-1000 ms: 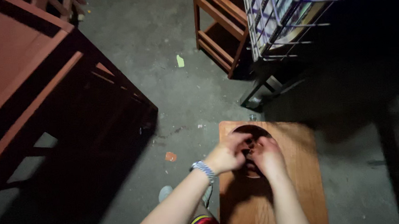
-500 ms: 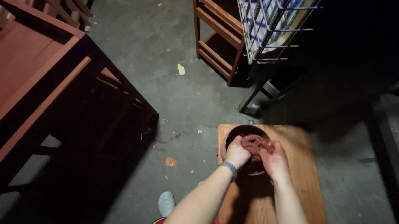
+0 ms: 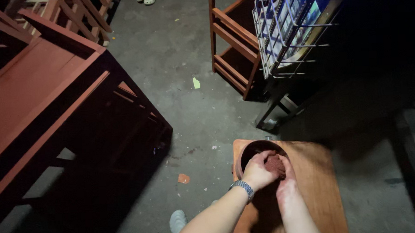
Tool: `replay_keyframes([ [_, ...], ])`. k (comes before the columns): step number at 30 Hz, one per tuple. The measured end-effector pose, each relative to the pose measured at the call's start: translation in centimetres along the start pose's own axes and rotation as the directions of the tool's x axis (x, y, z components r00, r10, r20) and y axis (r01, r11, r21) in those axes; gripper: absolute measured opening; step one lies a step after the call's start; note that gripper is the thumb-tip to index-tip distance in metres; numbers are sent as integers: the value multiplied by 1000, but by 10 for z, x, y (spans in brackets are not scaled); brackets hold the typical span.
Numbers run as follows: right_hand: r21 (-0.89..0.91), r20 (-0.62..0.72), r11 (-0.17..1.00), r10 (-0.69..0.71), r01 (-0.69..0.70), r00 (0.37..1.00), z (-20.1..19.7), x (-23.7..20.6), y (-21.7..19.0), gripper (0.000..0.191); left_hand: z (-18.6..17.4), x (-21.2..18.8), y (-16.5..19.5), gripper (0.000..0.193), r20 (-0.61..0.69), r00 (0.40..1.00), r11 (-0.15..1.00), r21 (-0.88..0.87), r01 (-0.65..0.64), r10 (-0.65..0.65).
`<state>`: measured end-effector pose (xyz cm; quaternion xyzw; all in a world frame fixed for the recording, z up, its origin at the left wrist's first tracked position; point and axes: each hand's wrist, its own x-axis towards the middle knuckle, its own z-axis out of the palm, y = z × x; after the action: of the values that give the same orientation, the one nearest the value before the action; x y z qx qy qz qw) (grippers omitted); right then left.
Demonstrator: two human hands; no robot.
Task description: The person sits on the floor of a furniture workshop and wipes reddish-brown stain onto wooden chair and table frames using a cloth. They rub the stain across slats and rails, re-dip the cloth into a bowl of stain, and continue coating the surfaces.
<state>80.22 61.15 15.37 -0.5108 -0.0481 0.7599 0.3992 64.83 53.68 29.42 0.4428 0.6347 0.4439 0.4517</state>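
A dark round bowl (image 3: 250, 151) stands at the far end of a small wooden stool top (image 3: 320, 186). Both my hands are inside the bowl. My left hand (image 3: 258, 171), with a metal watch on its wrist, and my right hand (image 3: 287, 180) are closed together around a reddish-brown crumbly lump (image 3: 275, 165). The lump sits between my fingers, partly hidden by them. My right hand is smeared with the same reddish stuff.
A large red-brown wooden table frame (image 3: 53, 100) fills the left side. A small wooden shelf (image 3: 232, 50) and a wire cage rack (image 3: 287, 29) stand at the back right. Scraps (image 3: 183, 178) lie on the concrete floor. My shoe (image 3: 177, 222) shows below.
The view has tilted up and back, showing more of the floor and furniture. My hands stay in the bowl, kneading the lump, which now shows more clearly between them.
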Motion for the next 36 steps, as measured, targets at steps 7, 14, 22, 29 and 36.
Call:
replay_keyframes([
  [7, 65, 138, 997, 35, -45, 990, 2, -7, 11, 36, 34, 3, -21, 62, -200, 973, 982, -169, 81, -115],
  [14, -46, 33, 994, -101, 102, 994, -4, 4, 25, 44, 43, 7, -16, 51, -250, 937, 949, -262, 176, -243],
  [22, -17, -80, 1000, -5, 3, 997, 36, -52, -4, 42, 41, 19, -23, 43, -75, 952, 879, -411, 243, -298],
  [29, -125, -200, 981, 123, -150, 972, 52, -72, -8, 41, 30, 22, -26, 38, -162, 956, 965, -137, 225, -246],
  [36, -27, -159, 989, 142, -148, 977, 12, -32, -1, 41, 23, 12, -13, 29, -80, 983, 984, -83, 156, -163],
])
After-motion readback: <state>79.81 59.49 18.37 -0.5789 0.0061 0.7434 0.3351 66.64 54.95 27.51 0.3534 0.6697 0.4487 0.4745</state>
